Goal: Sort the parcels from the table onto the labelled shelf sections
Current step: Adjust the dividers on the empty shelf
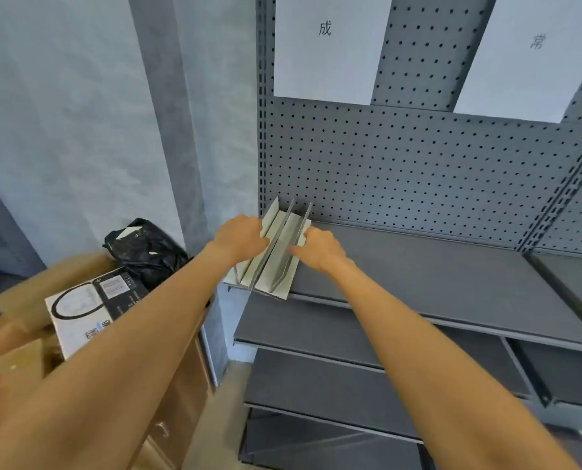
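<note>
Several flat pale envelope parcels (284, 252) stand on edge at the far left end of a grey metal shelf (418, 266). My left hand (240, 237) presses against their left side, fingers curled over the outer one. My right hand (318, 247) holds their right side, thumb laid on the nearest parcel. A white paper label (327, 45) hangs on the pegboard above this section, and a second label (533, 52) hangs further right. More parcels lie on the table at the lower left: a white box (83, 313), a black plastic bag parcel (144, 247) and brown cardboard boxes (18, 354).
The pegboard back panel (401, 171) rises behind the shelf. Lower grey shelves (316, 378) step out beneath it. A slotted upright (560, 201) divides the right-hand bay. A grey wall and column (167, 130) stand to the left.
</note>
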`<state>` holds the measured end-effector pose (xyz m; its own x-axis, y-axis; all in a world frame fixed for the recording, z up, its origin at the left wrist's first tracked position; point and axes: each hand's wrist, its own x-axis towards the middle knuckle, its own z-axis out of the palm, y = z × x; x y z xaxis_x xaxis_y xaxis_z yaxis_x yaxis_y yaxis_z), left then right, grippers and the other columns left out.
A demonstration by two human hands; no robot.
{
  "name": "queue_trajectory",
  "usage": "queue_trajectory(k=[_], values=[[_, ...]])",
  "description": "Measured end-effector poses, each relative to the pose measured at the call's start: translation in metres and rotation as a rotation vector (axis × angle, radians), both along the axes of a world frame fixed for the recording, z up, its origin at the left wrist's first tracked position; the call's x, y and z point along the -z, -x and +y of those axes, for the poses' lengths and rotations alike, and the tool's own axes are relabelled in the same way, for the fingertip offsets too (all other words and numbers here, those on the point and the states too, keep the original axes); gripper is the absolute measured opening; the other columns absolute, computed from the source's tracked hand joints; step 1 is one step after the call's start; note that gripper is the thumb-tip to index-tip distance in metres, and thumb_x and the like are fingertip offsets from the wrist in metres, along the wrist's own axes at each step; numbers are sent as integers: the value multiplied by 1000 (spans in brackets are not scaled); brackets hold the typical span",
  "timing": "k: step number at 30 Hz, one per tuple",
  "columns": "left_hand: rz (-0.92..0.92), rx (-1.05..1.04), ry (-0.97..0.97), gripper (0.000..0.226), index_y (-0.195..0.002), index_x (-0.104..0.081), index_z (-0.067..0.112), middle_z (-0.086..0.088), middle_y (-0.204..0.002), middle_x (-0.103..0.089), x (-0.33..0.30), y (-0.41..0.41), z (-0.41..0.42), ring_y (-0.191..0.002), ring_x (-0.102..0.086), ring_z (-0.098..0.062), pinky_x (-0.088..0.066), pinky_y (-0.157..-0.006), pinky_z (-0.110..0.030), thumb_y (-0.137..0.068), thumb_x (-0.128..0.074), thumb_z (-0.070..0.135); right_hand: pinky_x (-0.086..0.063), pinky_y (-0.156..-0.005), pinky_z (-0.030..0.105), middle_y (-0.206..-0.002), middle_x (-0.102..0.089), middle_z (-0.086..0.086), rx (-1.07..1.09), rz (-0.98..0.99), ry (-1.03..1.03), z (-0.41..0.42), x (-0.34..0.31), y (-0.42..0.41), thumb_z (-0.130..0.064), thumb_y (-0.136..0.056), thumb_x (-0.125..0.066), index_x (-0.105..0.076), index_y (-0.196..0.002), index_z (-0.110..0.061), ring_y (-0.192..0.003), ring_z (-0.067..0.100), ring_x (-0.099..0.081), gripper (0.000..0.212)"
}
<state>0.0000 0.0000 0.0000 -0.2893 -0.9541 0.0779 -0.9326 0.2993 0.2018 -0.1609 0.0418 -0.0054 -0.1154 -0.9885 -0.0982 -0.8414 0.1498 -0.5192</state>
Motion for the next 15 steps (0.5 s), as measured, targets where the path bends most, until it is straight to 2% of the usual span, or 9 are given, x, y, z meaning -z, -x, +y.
queue_trajectory(k=[2,3,4,6,9,12,15], values=[[10,-7,-13,21,-99,-60,10,-14,-99,-57,6,3,-3,-88,-52,-26,-45,-76,-34,-92,-53,29,-43,-63,32,-100,-55,8,58,-44,2,-5,7,-8,-33,-93,-58,-52,-91,-9,-82,25,-53,25],[11,-13,-23,24,-94,-61,6,-13,-95,-58,11,5,-4,-89,-55,-29,-45,-74,-34,-93,-54,29,-42,-61,31,-96,-53,8,79,-51,-1,-7,11,-12,-31,-94,-57,-48,-82,-10,-80,25,-52,25],[-1,-31,-40,27,-82,-59,4,-11,-86,-58,14,8,-2,-86,-56,-32,-44,-68,-33,-93,-54,29,-42,-61,31,-95,-52,8,101,-61,-6,-8,15,-17,-28,-94,-56,-46,-81,-10,-80,26,-53,24],[17,-67,-44,38,-61,-43,8,-5,-66,-45,22,12,-2,-74,-52,-31,-38,-60,-30,-93,-52,27,-47,-66,34,-101,-54,11,147,-111,-1,-12,20,-23,-23,-93,-54,-49,-96,-7,-88,28,-57,16],[50,-90,-24,40,-57,-36,10,-5,-64,-41,30,18,-3,-67,-47,-28,-37,-59,-30,-93,-49,22,-57,-80,40,-111,-61,15,215,-203,-41,-18,24,-25,-16,-91,-52,-55,-109,-3,-96,34,-64,22],[65,-76,-12,38,-56,-37,10,-5,-63,-42,35,22,-4,-66,-47,-28,-35,-57,-28,-91,-48,18,-60,-74,42,-102,-67,17,239,-281,-80,-22,30,-27,-14,-91,-49,-58,-98,-3,-80,33,-69,16],[13,-46,-15,37,-61,-41,9,-4,-66,-46,39,23,-7,-71,-52,-29,-38,-58,-29,-93,-52,24,-61,-66,40,-97,-68,16,265,-323,-95,-25,33,-31,-18,-92,-56,-54,-84,-6,-72,31,-70,15]])
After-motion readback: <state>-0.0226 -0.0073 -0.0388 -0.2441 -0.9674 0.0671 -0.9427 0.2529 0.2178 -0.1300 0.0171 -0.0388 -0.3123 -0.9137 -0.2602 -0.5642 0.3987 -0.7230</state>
